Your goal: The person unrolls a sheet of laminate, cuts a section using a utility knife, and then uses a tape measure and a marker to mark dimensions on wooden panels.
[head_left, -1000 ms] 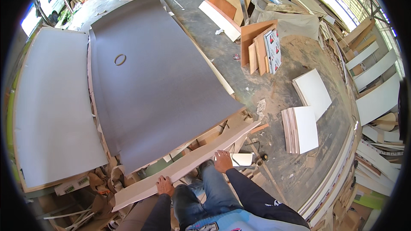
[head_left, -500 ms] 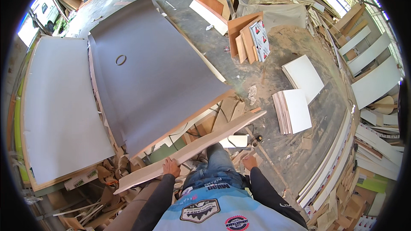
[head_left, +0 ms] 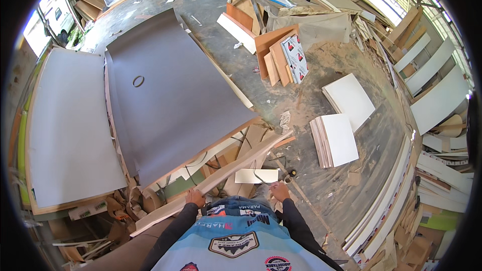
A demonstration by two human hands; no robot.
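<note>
Long board (head_left: 226, 173), one, left hand (head_left: 195, 198), fingers gripping it, right hand (head_left: 279, 190), fingers curled, hold unclear, two white stacks (head_left: 344, 141)

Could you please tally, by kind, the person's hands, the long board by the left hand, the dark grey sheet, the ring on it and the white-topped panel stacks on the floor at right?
Left hand, right hand: 2
Long board: 1
Dark grey sheet: 1
Ring: 1
White-topped panel stacks: 2
Total: 7
</note>
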